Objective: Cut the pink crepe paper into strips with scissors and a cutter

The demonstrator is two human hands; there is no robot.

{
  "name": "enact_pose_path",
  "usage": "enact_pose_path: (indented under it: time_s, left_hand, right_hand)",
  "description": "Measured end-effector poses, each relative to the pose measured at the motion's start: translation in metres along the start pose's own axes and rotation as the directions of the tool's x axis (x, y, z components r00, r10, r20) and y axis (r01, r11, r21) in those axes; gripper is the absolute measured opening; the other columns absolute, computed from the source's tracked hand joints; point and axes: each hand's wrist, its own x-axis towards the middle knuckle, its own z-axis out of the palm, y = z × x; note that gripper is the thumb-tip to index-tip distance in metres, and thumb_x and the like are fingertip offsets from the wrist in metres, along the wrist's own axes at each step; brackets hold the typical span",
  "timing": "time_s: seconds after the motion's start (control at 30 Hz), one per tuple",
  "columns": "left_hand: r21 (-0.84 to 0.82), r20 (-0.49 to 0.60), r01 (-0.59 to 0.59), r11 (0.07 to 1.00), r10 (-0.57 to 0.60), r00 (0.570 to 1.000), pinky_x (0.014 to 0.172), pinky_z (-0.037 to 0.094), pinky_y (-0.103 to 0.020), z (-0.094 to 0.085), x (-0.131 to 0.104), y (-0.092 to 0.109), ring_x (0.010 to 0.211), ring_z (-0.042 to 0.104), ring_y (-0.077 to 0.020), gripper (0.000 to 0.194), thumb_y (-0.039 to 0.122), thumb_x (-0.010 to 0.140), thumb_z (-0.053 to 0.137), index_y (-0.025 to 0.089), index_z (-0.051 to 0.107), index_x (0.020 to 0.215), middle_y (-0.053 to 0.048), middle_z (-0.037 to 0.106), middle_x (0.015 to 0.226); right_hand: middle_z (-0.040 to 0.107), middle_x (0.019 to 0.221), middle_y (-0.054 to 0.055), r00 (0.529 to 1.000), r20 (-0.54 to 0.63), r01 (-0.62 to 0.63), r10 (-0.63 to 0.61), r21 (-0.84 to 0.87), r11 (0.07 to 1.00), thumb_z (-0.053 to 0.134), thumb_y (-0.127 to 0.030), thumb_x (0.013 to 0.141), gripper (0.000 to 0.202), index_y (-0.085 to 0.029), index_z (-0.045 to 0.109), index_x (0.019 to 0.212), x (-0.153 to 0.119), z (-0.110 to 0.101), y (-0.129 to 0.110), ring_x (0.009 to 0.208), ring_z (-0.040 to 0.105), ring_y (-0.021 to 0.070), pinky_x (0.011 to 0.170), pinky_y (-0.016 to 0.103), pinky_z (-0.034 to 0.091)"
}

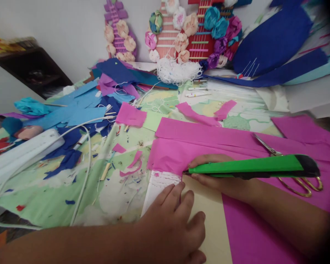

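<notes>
My right hand [220, 176] is wrapped round a green utility knife [250, 167], its tip at the lower edge of pink crepe paper [170, 156]. Fingers spread, my left hand [176, 216] lies on a white strip [162, 187] with rows of dark marks, just below the pink paper. Nothing shows in its grasp. Under both hands is a cream sheet [209, 212]. More pink sheet [244, 223] spreads out on the right. Gold-handled scissors [297, 185] lie on it, partly behind the knife and right arm.
A white power strip [24, 154] with a looped cable lies left, near blue paper scraps [71, 106]. White string [178, 71] is heaped at the back, before paper guitars with flowers [167, 33]. Small trimmings litter the green patterned cloth [99, 198].
</notes>
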Motion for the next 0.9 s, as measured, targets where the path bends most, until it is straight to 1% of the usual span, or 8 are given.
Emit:
enact_pose_path:
  time_s: [0.13, 0.2, 0.37, 0.5, 0.6, 0.7, 0.8, 0.9]
  left_hand:
    - [-0.047, 0.097, 0.017, 0.999, -0.012, 0.995, 0.086, 0.033, -0.048, -0.002, 0.001, 0.000, 0.111, 0.040, -0.0360, 0.055, 0.051, 0.079, 0.039, 0.019, 0.039, 0.123, -0.017, 0.048, 0.117]
    - [-0.064, 0.130, 0.042, 0.997, -0.034, 0.991, 0.087, 0.033, -0.047, -0.005, 0.002, 0.000, 0.113, 0.038, -0.0350, 0.057, 0.052, 0.080, 0.036, 0.020, 0.034, 0.127, -0.017, 0.045, 0.120]
    - [-0.102, 0.233, 0.127, 0.987, -0.101, 0.967, 0.084, 0.034, -0.049, -0.009, 0.005, 0.001, 0.116, 0.032, -0.0392, 0.062, 0.055, 0.078, 0.038, 0.019, 0.034, 0.128, -0.023, 0.035, 0.128]
    - [-0.125, 0.272, 0.151, 0.981, -0.113, 0.956, 0.084, 0.034, -0.050, -0.010, 0.007, 0.001, 0.117, 0.029, -0.0406, 0.063, 0.054, 0.076, 0.043, 0.020, 0.034, 0.128, -0.024, 0.033, 0.129]
    - [-0.138, 0.265, 0.167, 0.976, -0.126, 0.956, 0.087, 0.032, -0.050, -0.010, 0.007, 0.000, 0.119, 0.026, -0.0401, 0.064, 0.055, 0.075, 0.045, 0.021, 0.034, 0.128, -0.021, 0.031, 0.132]
    - [-0.164, 0.235, 0.140, 0.976, -0.099, 0.967, 0.088, 0.032, -0.050, -0.009, 0.005, -0.001, 0.121, 0.022, -0.0403, 0.063, 0.055, 0.076, 0.043, 0.021, 0.034, 0.128, -0.021, 0.027, 0.134]
    - [-0.160, 0.207, 0.119, 0.980, -0.085, 0.975, 0.088, 0.032, -0.050, -0.005, 0.003, -0.003, 0.121, 0.022, -0.0408, 0.064, 0.055, 0.076, 0.043, 0.019, 0.035, 0.128, -0.021, 0.025, 0.134]
    - [-0.141, 0.175, 0.098, 0.985, -0.073, 0.982, 0.087, 0.033, -0.051, -0.002, 0.003, -0.004, 0.120, 0.022, -0.0412, 0.064, 0.056, 0.075, 0.043, 0.019, 0.035, 0.127, -0.022, 0.026, 0.133]
  right_hand:
    - [0.065, 0.084, 0.001, 0.999, 0.040, 0.026, -0.025, -0.025, 0.999, 0.054, -0.031, 0.074, 0.016, -0.022, 0.062, 0.085, 0.003, 0.001, 0.000, 0.076, 0.061, 0.0134, 0.067, 0.023, 0.050]
    - [0.065, 0.083, 0.001, 0.998, 0.058, 0.038, -0.038, -0.014, 0.999, 0.054, -0.031, 0.074, 0.016, -0.022, 0.062, 0.084, 0.004, 0.001, 0.000, 0.075, 0.060, 0.0130, 0.066, 0.023, 0.050]
    - [0.064, 0.089, 0.001, 0.997, 0.076, -0.018, 0.014, 0.048, 0.999, 0.055, -0.029, 0.074, 0.018, -0.022, 0.060, 0.089, 0.001, -0.004, -0.002, 0.081, 0.060, 0.0140, 0.071, 0.025, 0.050]
    - [0.064, 0.091, 0.001, 0.996, 0.090, -0.026, 0.021, 0.046, 0.999, 0.054, -0.029, 0.074, 0.018, -0.022, 0.060, 0.091, 0.001, -0.007, -0.002, 0.084, 0.060, 0.0137, 0.073, 0.024, 0.050]
    - [0.064, 0.089, 0.000, 0.994, 0.111, -0.003, 0.003, 0.005, 1.000, 0.053, -0.030, 0.075, 0.019, -0.023, 0.061, 0.090, 0.002, -0.007, -0.002, 0.082, 0.060, 0.0138, 0.071, 0.024, 0.050]
    - [0.065, 0.088, 0.000, 0.995, 0.097, 0.014, -0.012, -0.021, 1.000, 0.053, -0.030, 0.075, 0.018, -0.023, 0.062, 0.089, 0.001, -0.007, -0.002, 0.080, 0.060, 0.0138, 0.071, 0.024, 0.050]
    - [0.064, 0.088, 0.001, 0.997, 0.077, 0.015, -0.015, -0.001, 1.000, 0.053, -0.030, 0.075, 0.018, -0.022, 0.061, 0.089, 0.000, -0.008, -0.002, 0.080, 0.060, 0.0135, 0.070, 0.023, 0.050]
    - [0.064, 0.088, 0.000, 0.996, 0.088, 0.003, -0.003, 0.003, 1.000, 0.053, -0.029, 0.075, 0.018, -0.022, 0.061, 0.090, 0.000, -0.009, -0.002, 0.080, 0.060, 0.0124, 0.069, 0.021, 0.050]
